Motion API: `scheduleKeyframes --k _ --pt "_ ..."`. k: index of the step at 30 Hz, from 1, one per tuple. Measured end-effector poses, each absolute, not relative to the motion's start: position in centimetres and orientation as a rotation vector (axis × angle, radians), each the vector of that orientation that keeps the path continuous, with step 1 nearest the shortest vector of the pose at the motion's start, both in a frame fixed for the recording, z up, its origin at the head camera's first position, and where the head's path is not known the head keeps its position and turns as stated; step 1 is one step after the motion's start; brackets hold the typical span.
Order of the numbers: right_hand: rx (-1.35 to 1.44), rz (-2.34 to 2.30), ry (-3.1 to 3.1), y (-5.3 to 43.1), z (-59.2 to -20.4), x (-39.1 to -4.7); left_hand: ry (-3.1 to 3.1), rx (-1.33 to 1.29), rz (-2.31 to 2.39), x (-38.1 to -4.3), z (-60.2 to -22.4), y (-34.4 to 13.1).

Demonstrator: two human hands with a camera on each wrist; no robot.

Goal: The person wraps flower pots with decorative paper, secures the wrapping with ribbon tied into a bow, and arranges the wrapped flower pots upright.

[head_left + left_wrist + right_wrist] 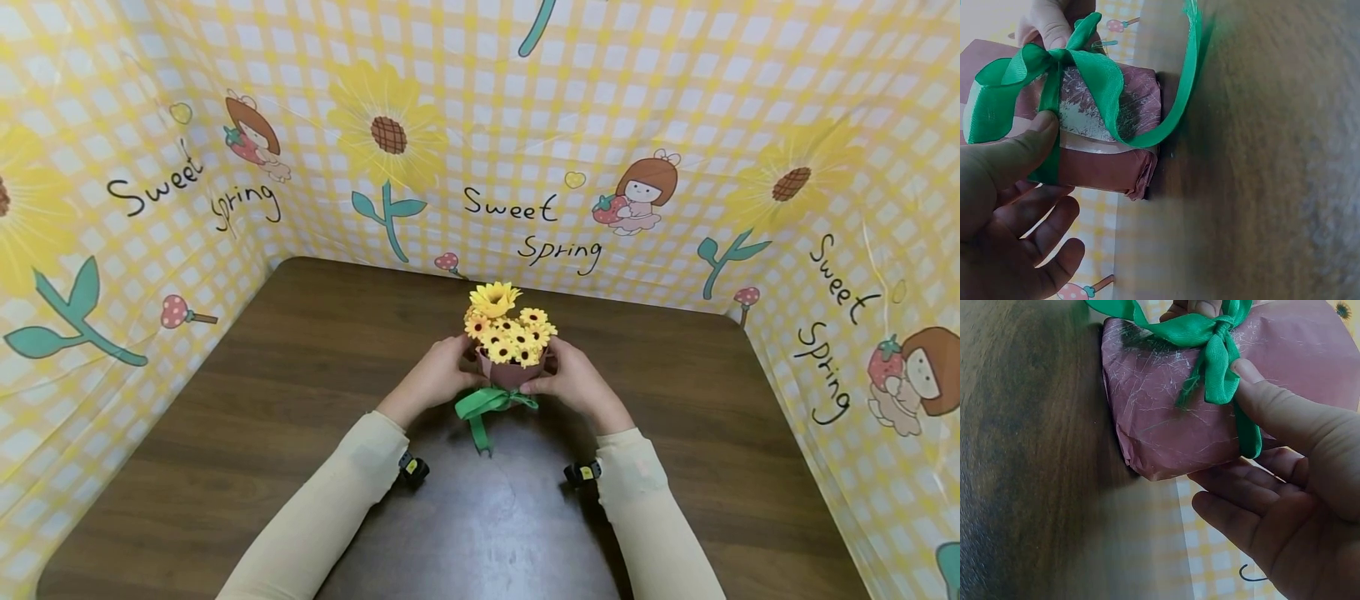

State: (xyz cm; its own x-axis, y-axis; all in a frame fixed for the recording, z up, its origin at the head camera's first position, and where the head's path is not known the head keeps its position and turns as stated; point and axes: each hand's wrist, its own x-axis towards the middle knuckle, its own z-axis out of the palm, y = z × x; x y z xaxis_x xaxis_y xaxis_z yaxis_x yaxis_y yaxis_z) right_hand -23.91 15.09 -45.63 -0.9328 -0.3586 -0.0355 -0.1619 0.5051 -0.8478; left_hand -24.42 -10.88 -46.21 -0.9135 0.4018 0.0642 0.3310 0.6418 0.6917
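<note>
A small bouquet (512, 372) of yellow flowers (517, 337) stands upright on the table, wrapped in creased dusky-pink paper. One larger sunflower (495, 298) rises above the several small blooms. Around the wrapping runs a green ribbon (489, 403) tied in a bow at the front, one tail trailing onto the tabletop. My left hand (444, 375) holds the bouquet's left side, its thumb (1038, 134) on the ribbon band. From the other side my right hand (576, 385) grips it, thumb (1260, 390) beside the bow. The other fingers reach behind the paper (1166, 431).
The dark wooden table (652, 358) has rounded corners. Yellow checked cloth (480, 133) with sunflower prints and lettering walls it at the back and both sides. A small black device (412, 469) is strapped at each wrist, over cream sleeves (315, 517).
</note>
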Motion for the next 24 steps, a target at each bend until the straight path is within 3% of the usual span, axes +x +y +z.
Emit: scheduleKeyframes --k 24 --pt "-0.409 -1.433 2.427 15.5 -46.1 -25.5 2.748 0.701 1.04 -25.6 -46.0 -10.8"
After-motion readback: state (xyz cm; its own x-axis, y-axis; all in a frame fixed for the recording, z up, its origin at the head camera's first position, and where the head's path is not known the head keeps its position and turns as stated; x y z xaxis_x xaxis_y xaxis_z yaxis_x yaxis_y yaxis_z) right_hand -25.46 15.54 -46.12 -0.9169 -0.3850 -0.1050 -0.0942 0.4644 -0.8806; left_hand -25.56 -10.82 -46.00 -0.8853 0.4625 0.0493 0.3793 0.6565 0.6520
